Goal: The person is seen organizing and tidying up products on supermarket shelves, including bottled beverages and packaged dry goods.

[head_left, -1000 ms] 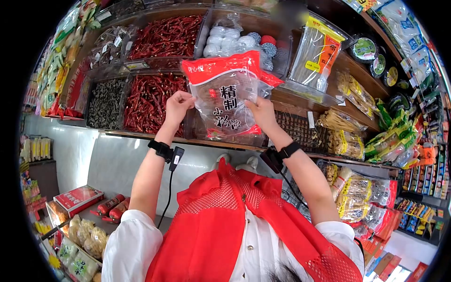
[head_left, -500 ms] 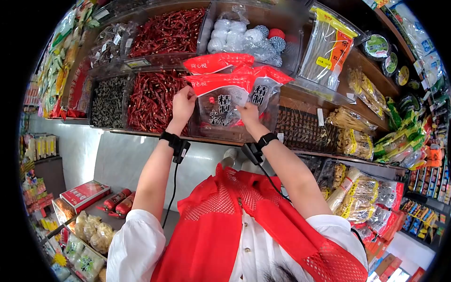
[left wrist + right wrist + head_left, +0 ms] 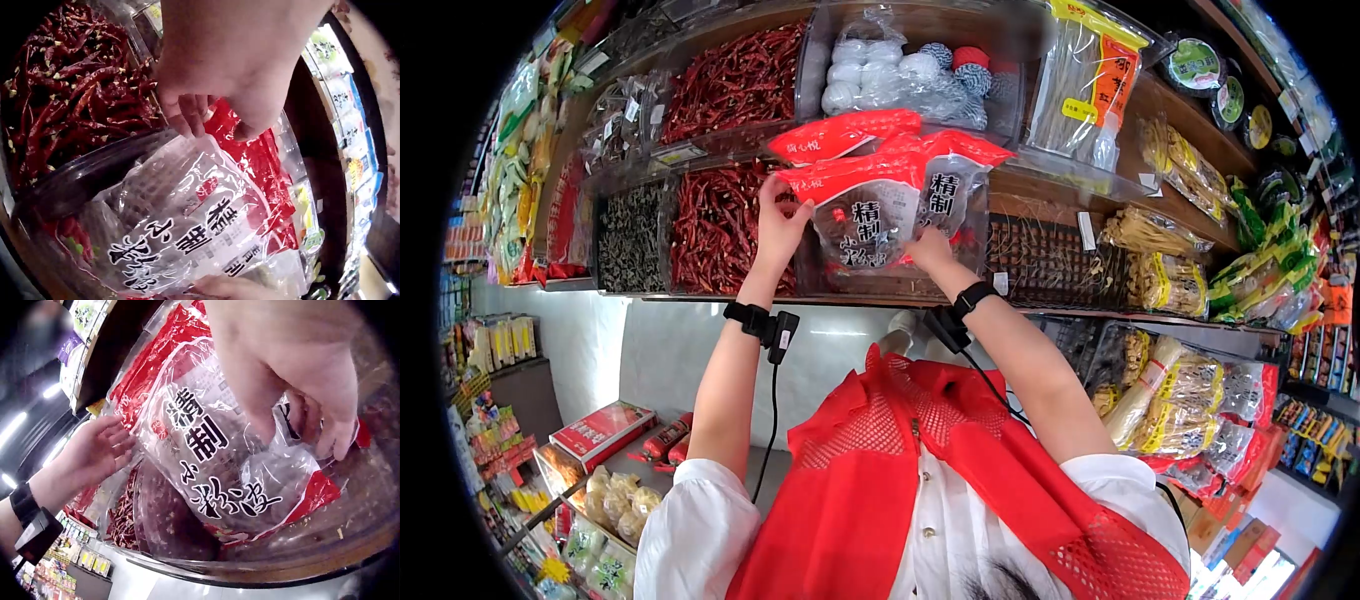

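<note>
A clear bag with a red top band and black lettering [image 3: 862, 215] lies in a bin, overlapping similar red-topped bags [image 3: 956, 185]. At its upper left corner, my left hand [image 3: 778, 222] pinches the red edge between thumb and fingers; in the left wrist view that hand [image 3: 219, 81] has its fingers bent at the bag's edge. My right hand [image 3: 928, 248] is at the bag's lower right side. The right wrist view shows the right hand [image 3: 294, 375] with curled fingers gripping the crinkled plastic of the bag [image 3: 206, 450].
Bins of dried red chillies [image 3: 718, 225] and dark dried goods [image 3: 630, 235] stand to the left. Behind are white and patterned balls [image 3: 865, 75]. Noodle packs [image 3: 1090, 90] and bundled dried sticks [image 3: 1165, 285] sit right. The shelf's front edge [image 3: 820, 299] runs near the wrists.
The bag has gone from being held up to lying lower among the others. My right hand has moved left and down along it; my left hand has shifted slightly to its upper corner.
</note>
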{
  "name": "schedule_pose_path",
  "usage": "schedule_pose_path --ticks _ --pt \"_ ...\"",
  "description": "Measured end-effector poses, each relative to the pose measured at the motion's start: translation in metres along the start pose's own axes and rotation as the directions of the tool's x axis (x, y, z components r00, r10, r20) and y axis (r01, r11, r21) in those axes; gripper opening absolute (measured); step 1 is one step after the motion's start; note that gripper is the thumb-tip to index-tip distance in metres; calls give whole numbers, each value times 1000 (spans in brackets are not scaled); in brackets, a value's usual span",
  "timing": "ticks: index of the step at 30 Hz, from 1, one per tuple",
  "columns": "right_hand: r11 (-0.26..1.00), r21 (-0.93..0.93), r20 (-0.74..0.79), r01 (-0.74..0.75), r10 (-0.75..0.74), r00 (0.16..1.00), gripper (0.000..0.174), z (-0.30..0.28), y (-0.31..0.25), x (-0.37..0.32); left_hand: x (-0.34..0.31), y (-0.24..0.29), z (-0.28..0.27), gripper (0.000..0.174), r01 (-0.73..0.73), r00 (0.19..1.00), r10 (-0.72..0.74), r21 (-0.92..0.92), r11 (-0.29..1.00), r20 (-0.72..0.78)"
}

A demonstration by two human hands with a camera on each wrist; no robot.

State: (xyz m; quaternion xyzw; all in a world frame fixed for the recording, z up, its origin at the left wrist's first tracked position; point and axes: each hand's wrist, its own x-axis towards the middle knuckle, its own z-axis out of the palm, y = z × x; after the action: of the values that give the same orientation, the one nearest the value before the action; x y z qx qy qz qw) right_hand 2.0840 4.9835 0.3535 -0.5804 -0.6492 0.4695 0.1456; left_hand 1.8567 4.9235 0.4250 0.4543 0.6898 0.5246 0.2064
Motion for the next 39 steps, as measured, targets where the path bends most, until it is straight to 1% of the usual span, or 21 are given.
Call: schedule_pose_path --ticks 2,6,8,9,10,11,12,14,15,16,17,18,20,21,23,25,28,32,34,36,39 --pt "914 -407 229 -5 107 968 33 1 1 3 6 6 -3 47 91 996 -92 -147 985 -1" --pt "967 -209 427 147 -46 903 34 24 20 3 27 19 -13 15 137 991 -134 -224 965 27" --pt "848 -435 433 303 -98 896 34 35 27 14 27 24 -12 4 123 992 -125 -232 965 5" --pt "879 -459 501 133 132 856 33 22 6 13 29 22 -12 7 128 992 -129 -197 972 9" --pt "881 -454 504 133 131 854 33 14 -11 13 31 20 -14 11 133 991 -132 -161 978 13" --pt "918 -375 638 126 157 754 34 11 -18 15 33 19 -17 11 134 991 -134 -155 979 14" --pt "949 -296 756 104 167 633 36 10 -25 15 36 19 -21 15 69 997 -66 -63 996 47" --pt "965 -224 777 136 93 622 34 20 -37 13 40 29 -29 19 0 996 -3 33 999 88" --pt "958 -75 782 278 -116 612 32 29 -40 16 42 50 -32 21 -267 959 223 298 917 173" --pt "907 71 754 416 -321 573 29 36 -44 18 43 67 -34 24 -507 862 401 505 698 310" --pt "959 48 769 280 -214 603 27 41 -48 18 44 78 -32 22 -525 851 382 550 650 361" --pt "958 51 769 283 -218 601 27 44 -53 19 44 81 -27 22 -525 851 383 553 647 361" --pt "958 -106 761 267 -95 642 25 49 -60 19 45 85 -19 23 -643 764 423 616 454 486" --pt "957 -103 761 271 -99 641 25 49 -61 18 48 79 -15 22 -646 763 418 624 441 494" --pt "895 -101 725 434 -232 649 23 48 -56 13 53 75 -14 22 -623 782 373 594 509 500" --pt "876 -78 705 476 -289 648 23 54 -47 15 59 73 -14 22 -533 818 230 544 647 527" --pt "868 -65 664 492 -330 671 24 50 -48 13 63 89 -16 18 -462 814 100 532 710 572" --pt "870 -83 606 486 -343 717 25 43 -52 3 63 88 -16 12 -525 794 206 473 708 573" --pt "862 -89 580 499 -362 729 27 42 -51 -3 55 86 -15 9 -512 837 282 487 708 469" --pt "835 -115 448 539 -441 778 30 42 -52 -6 53 84 -16 8 -509 849 308 509 694 430" --pt "830 -221 440 511 -383 812 32 46 -62 8 63 77 -15 9 -500 863 333 544 674 380"
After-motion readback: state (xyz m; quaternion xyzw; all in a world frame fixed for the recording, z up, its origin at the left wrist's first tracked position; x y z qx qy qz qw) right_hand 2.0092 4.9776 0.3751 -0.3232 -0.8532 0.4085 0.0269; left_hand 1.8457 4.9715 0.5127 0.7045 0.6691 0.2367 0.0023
